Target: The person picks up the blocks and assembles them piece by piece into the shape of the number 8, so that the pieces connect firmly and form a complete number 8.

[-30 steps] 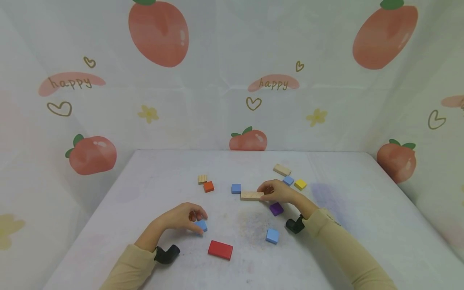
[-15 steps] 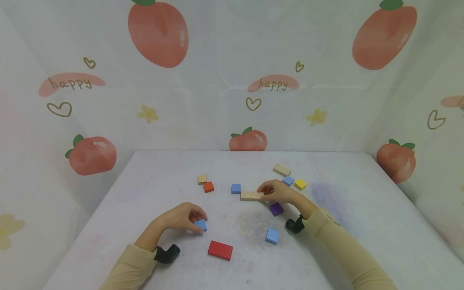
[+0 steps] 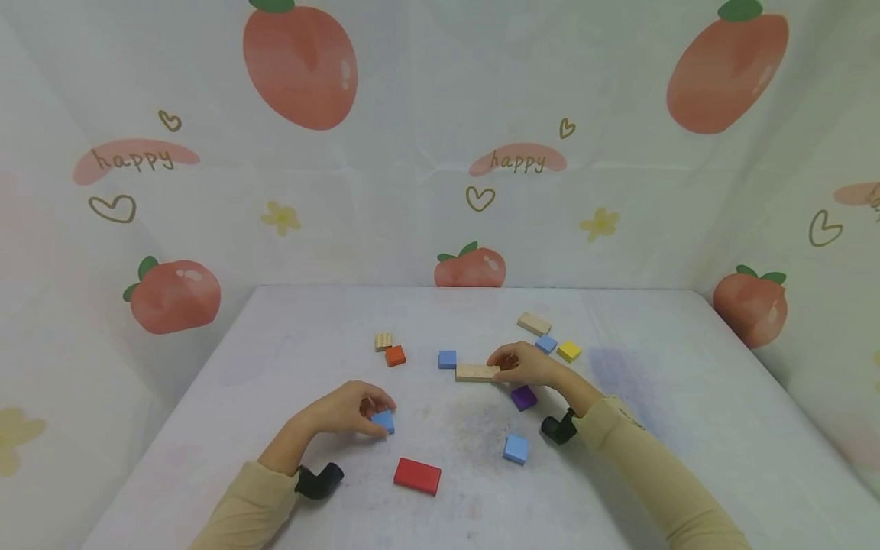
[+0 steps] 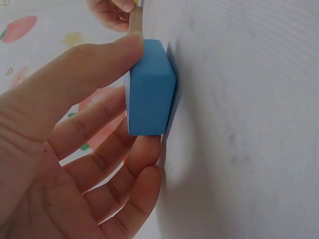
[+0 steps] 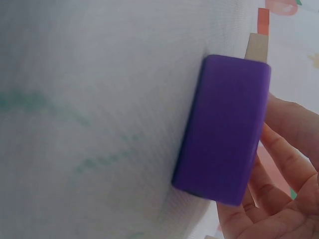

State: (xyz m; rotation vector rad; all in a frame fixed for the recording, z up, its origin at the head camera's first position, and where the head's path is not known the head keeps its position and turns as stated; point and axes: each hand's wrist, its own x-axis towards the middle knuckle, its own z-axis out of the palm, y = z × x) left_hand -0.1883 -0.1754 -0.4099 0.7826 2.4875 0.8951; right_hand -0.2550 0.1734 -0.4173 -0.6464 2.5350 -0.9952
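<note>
My left hand [image 3: 349,411] pinches a small blue block [image 3: 383,422] between thumb and fingers, close to the tabletop. In the left wrist view the thumb lies on the top edge of this blue block [image 4: 149,92]. Farther right, my right hand [image 3: 525,363] grips the right end of a long plain wooden block [image 3: 474,373] lying on the table. A second blue block [image 3: 448,359] sits at that block's far left corner. Just in front of the right hand lies a purple block [image 3: 524,397], which partly hides the fingers in the right wrist view.
A red block [image 3: 417,476] and a light blue block [image 3: 516,449] lie nearer me. Back left are an orange block [image 3: 395,356] and a ridged wooden block [image 3: 383,341]. Back right are another wooden block [image 3: 535,324], a blue block [image 3: 546,344] and a yellow block [image 3: 569,351].
My left hand has shifted slightly forward and right, carrying the blue block with it. The right hand stays on the wooden block.
</note>
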